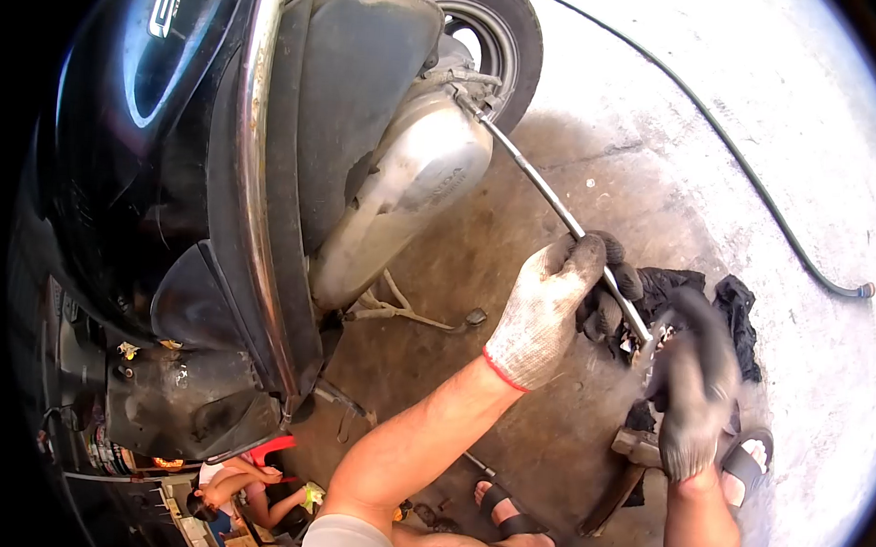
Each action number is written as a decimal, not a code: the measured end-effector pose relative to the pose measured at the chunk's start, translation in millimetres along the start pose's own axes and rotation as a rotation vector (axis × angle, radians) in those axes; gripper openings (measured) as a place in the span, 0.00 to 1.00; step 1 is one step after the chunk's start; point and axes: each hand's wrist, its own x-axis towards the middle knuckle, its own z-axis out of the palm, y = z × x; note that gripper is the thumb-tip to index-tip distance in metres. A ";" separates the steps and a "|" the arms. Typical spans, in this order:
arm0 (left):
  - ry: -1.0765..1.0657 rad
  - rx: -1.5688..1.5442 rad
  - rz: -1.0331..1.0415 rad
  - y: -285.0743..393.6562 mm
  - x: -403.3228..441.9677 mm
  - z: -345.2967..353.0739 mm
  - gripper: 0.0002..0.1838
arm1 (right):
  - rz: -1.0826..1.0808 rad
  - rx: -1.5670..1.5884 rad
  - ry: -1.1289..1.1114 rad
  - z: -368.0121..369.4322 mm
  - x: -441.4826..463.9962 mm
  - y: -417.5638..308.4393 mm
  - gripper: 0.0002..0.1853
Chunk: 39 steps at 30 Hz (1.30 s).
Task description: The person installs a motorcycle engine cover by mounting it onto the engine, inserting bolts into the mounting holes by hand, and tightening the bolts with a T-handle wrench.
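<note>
My left hand [554, 298], in a whitish knit glove with dark, soiled fingers, is closed around a long metal bar [535, 175]. The bar's far end meets the scooter's engine casing [433, 166] beside the rear wheel [511, 57]; how it joins there is too small to make out. My right hand [692, 392], gloved too, is beside the bar's near end. Motion smears its fingers, so I cannot tell whether they touch the bar. Dark cloths [739, 316] lie on the ground behind my hands.
The dark scooter body [189, 165] fills the left side, with a metal stand [412, 311] below it. A hose [746, 160] crosses the pale floor. By my sandalled feet is a brownish block on a slanted piece [619, 487]. Another person [238, 490] sits at lower left.
</note>
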 end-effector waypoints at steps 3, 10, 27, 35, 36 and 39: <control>0.039 0.033 0.021 1.3 4.6 2.1 0.22 | -0.362 -0.254 -0.609 -2.4 3.1 9.4 0.20; 0.107 0.019 0.033 6.4 5.9 3.1 0.13 | -0.196 -0.245 -0.177 -1.0 12.8 -6.9 0.22; 0.154 0.104 0.088 2.0 11.1 -6.1 0.22 | -0.552 -0.572 -0.373 -10.6 8.6 13.5 0.17; 0.155 0.018 0.101 5.1 13.3 -8.6 0.21 | -0.141 -0.218 -0.165 -1.8 9.5 -10.9 0.19; 0.169 -0.009 0.098 7.2 14.5 -8.1 0.20 | -0.119 -0.151 -0.338 -0.4 7.7 -14.0 0.19; 0.201 -0.058 0.077 6.6 13.3 -8.7 0.20 | -0.163 0.130 -0.183 2.6 -0.5 -21.7 0.19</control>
